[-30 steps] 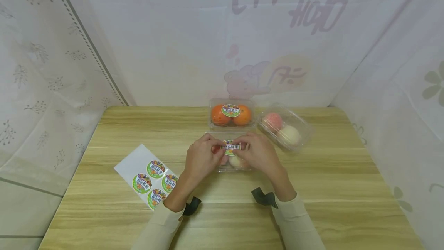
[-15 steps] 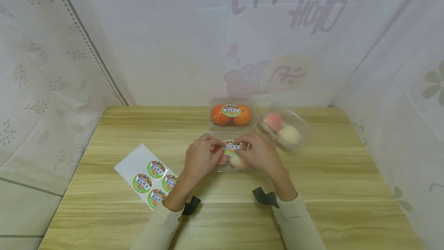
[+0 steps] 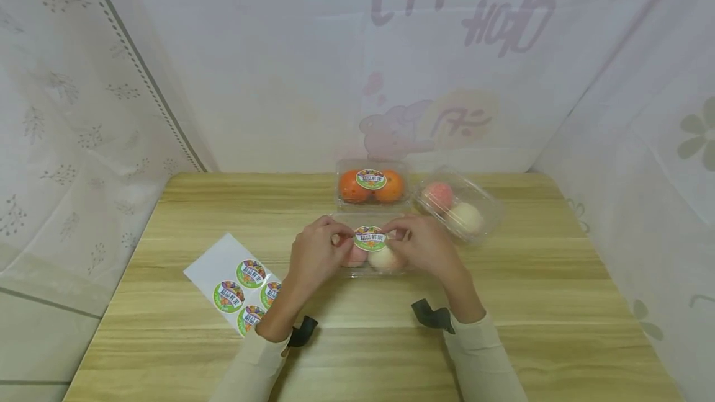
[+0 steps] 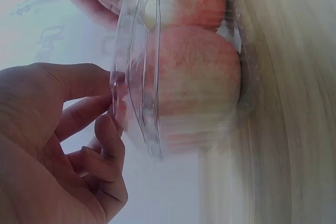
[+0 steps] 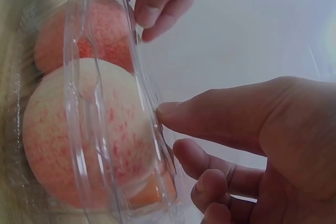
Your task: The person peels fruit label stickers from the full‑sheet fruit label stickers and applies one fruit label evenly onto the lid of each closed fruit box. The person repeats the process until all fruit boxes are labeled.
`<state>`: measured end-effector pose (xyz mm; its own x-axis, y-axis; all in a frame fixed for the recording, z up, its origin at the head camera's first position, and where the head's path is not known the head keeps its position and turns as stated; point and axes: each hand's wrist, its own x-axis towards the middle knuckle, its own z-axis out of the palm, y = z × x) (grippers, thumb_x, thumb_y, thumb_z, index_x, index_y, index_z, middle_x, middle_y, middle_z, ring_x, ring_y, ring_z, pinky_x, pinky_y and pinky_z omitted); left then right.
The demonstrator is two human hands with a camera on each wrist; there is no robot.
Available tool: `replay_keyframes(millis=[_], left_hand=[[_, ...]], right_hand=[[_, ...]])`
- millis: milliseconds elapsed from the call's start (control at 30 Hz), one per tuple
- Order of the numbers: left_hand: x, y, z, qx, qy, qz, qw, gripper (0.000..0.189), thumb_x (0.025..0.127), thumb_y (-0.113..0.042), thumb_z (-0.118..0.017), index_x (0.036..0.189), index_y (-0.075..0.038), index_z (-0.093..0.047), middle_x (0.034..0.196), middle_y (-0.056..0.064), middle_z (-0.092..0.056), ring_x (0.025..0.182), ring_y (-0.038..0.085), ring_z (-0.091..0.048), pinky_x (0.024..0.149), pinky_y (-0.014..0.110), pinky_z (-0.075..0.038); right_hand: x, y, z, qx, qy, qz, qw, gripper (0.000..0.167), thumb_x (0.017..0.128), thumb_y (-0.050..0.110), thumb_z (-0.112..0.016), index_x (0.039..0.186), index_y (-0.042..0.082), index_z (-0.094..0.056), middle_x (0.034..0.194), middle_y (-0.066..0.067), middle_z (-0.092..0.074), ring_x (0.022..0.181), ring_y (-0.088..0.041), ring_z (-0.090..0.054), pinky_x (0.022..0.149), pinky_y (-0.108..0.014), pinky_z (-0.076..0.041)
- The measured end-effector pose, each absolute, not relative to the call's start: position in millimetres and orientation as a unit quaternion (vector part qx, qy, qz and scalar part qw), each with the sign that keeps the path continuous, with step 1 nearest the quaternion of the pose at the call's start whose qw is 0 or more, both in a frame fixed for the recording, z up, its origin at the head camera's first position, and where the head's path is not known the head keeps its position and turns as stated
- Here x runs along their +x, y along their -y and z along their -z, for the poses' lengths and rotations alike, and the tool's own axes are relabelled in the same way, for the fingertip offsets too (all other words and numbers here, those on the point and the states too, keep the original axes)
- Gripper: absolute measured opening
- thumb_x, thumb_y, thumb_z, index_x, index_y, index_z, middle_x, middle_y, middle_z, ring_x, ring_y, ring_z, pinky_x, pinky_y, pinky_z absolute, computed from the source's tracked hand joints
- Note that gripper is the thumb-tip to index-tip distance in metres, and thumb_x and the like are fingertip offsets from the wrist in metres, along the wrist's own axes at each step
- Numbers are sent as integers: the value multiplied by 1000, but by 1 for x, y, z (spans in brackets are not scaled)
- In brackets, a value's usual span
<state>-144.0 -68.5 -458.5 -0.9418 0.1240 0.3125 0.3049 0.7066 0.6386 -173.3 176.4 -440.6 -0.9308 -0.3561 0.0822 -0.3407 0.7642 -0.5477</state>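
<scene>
A clear plastic clamshell box [image 3: 363, 273] with peaches [image 5: 84, 129] inside sits in front of the person, its lid closed. On top of the lid lies a round fruit sticker [image 3: 370, 239], its whole printed face now visible. The left hand [image 3: 315, 254] has its thumb and fingertips at the lid by the sticker's left edge. At the right edge, the right hand [image 3: 427, 245] touches the lid with its thumb, other fingers loosely bent. Both wrist views show the fingertips against the lid; neither hand appears to grip anything.
Behind stands a clear box of orange fruits [image 3: 353, 188] bearing the same kind of sticker. Another clear box [image 3: 487, 206] with two peaches sits angled at the back right, no sticker visible. A white sticker sheet [image 3: 220, 257] lies left, partly under the left forearm.
The hands have moved slightly apart, the left one leftward and the right one rightward. The sticker, earlier partly covered by fingertips, now shows fully on the lid.
</scene>
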Motion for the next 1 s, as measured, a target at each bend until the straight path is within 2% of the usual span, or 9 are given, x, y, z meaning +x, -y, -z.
replay_keyframes(millis=[200,433,600,767,1000], left_hand=[[-141,79,459,-100,917,370,113,12,95,-21,-86,101,-11,-86,100,4,-76,67,12,-64,57,32,-53],[-135,95,457,-84,921,368,98,19,94,-22,-83,110,-11,-84,100,3,-75,73,14,-69,63,36,-56],[-131,107,461,-84,920,373,81,25,95,-22,-82,117,-9,-82,98,3,-77,76,15,-71,65,37,-57],[-127,114,468,-84,910,404,47,32,100,-23,-80,129,-9,-78,102,5,-81,77,13,-75,62,34,-58],[-120,120,472,-105,893,437,-2,49,102,-31,-79,145,-10,-69,108,4,-82,81,12,-76,64,33,-60]], right_hand=[[-173,-185,443,-171,-934,313,24,23,90,15,-78,112,15,-85,84,7,-67,72,-15,-60,64,-36,-49],[-170,-197,445,-160,-926,342,26,30,90,16,-80,119,10,-82,84,5,-67,69,-16,-59,62,-35,-50],[-167,-209,446,-159,-932,325,24,35,95,20,-82,127,9,-79,93,3,-71,76,-15,-64,69,-38,-54],[-163,-224,450,-168,-930,325,21,35,100,24,-81,131,8,-78,99,1,-75,83,-16,-69,73,-38,-57],[-151,-232,454,-191,-922,337,20,50,98,31,-85,139,5,-72,107,-5,-78,90,-22,-75,79,-44,-62]])
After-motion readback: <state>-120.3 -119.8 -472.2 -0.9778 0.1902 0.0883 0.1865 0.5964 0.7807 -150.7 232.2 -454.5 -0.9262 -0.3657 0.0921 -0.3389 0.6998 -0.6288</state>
